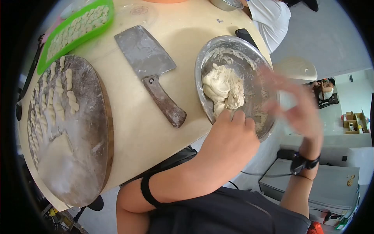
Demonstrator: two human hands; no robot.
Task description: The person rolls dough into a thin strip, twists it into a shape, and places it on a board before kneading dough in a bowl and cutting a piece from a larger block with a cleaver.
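Observation:
Pale, sticky dough [224, 87] lies in a metal bowl [205, 102] whose inner wall is smeared with dough. Over the near rim of the bowl reaches my left hand [233, 134], fingers curled down against the lower end of the dough; the fingertips are hidden. My right hand [294, 103], blurred by motion, is raised above the bowl's right side with thumb and fingers apart and nothing visible in it. Left of the bowl, a cleaver [146, 52] with a worn wooden handle lies flat on the table [144, 148].
A floured round board [87, 156] at left carries several twisted dough pieces [50, 103] and a flat dough piece [58, 150]. Behind it stands a green tray [109, 15] of small dough pieces. A dark handle [245, 36] is beside the bowl; a person in white [269, 21] sits beyond.

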